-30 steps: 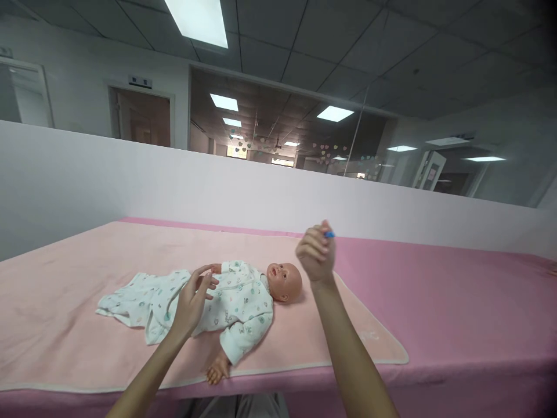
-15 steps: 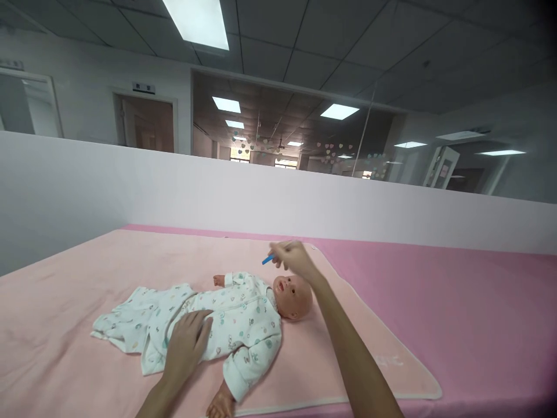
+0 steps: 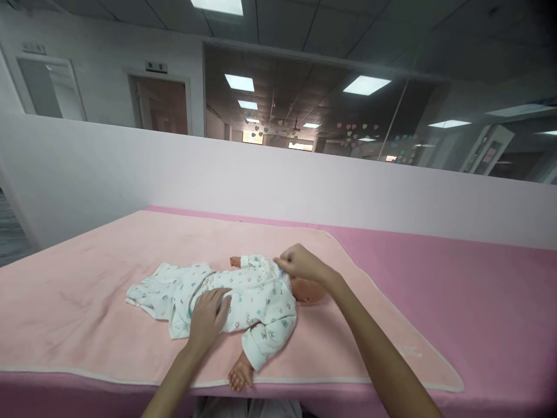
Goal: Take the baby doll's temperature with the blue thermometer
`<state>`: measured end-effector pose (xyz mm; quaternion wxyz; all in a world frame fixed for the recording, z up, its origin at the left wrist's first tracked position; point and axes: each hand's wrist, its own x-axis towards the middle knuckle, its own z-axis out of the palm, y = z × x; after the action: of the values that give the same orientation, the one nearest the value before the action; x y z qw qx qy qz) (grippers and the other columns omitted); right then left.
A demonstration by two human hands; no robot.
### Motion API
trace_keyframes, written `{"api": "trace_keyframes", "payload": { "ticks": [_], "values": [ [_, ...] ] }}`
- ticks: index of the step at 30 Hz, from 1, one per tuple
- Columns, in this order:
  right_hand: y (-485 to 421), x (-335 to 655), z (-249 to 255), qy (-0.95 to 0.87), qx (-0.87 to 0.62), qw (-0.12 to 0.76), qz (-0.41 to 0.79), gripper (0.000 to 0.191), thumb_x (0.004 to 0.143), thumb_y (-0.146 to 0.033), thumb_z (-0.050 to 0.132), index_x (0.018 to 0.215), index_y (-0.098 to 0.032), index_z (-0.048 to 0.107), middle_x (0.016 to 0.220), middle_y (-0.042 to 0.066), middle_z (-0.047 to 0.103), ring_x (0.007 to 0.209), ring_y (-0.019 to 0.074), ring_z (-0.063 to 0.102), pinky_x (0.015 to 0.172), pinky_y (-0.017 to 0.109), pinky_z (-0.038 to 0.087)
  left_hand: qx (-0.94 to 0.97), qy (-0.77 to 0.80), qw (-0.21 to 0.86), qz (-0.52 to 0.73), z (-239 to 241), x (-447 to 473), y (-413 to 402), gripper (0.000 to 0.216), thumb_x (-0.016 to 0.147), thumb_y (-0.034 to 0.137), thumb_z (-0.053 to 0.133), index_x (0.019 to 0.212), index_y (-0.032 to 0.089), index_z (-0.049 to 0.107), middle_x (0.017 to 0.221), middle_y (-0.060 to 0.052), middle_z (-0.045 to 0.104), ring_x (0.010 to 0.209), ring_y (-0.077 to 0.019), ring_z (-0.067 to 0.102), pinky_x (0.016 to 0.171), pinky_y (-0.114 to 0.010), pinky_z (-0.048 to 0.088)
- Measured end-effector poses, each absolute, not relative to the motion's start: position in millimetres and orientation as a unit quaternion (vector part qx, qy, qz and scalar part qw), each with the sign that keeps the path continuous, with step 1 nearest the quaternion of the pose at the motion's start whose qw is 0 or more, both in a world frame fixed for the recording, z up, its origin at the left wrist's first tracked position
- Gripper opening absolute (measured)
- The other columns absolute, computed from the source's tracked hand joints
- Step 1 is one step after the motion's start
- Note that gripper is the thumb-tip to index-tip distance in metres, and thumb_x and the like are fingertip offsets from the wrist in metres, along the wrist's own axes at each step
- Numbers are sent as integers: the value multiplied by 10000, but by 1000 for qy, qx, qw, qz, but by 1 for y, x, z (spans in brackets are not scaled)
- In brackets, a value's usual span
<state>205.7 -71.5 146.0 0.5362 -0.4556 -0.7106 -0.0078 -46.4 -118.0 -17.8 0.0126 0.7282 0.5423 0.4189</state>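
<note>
A baby doll (image 3: 266,299) in a white printed sleepsuit lies on its back, its head toward the right. My left hand (image 3: 209,316) rests on the doll's belly, fingers stretched out over the cloth. Above the doll's neck and face is my right hand (image 3: 300,261), closed in a pinch. A small blue stick is in it, now mostly hidden behind the fingers, with only a trace of blue below them. My right hand and wrist cover much of the doll's head (image 3: 310,290).
Under the doll is a peach blanket (image 3: 108,261) with a pale edge, spread over a pink table cover (image 3: 491,302). A white partition (image 3: 261,180) runs along the back, with a large window (image 3: 331,104) above it. My knees show below the front edge.
My right hand has moved down and toward the doll's neck, taking the blue stick mostly out of sight. The view has shifted and tilted down. My left hand stays on the doll's belly.
</note>
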Motion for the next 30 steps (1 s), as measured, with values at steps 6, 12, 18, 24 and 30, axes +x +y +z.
{"api": "trace_keyframes", "payload": {
  "ticks": [6,12,18,24,30],
  "values": [
    [-59,197,156,-718,-489,490,69,347,868,-405,449,946,-95,585,899,17,605,712,91,588,666,251,504,732,542,17,412,-18,-49,-118,293,868,343,359,1010,210,578,983,-60,627,938,-239,543,815,-374,396],
    [-104,201,143,-717,-476,500,101,413,837,-373,471,507,-170,615,499,7,614,505,95,561,512,186,442,732,544,19,411,-20,-50,-118,294,869,354,358,1021,211,566,996,-62,621,962,-247,532,827,-371,381],
    [-161,244,66,-613,-565,550,49,383,848,-404,415,725,-149,674,605,38,632,565,152,582,535,237,442,713,548,45,436,-11,-48,-119,259,856,326,384,991,208,571,984,-49,621,937,-236,537,814,-363,391],
    [-174,279,-18,-733,-598,325,-1,291,848,-263,391,958,-214,656,993,56,656,904,180,608,799,293,482,718,491,42,492,18,-20,-110,237,868,296,389,996,202,565,1005,-54,609,987,-228,518,865,-356,371],
    [-162,297,-40,-812,-524,249,-59,438,786,-78,327,1063,-229,630,1097,62,625,1022,186,573,845,338,486,828,411,85,372,44,36,-73,251,865,291,414,1000,222,613,1000,-39,612,950,-208,521,840,-330,377]
  ]
}}
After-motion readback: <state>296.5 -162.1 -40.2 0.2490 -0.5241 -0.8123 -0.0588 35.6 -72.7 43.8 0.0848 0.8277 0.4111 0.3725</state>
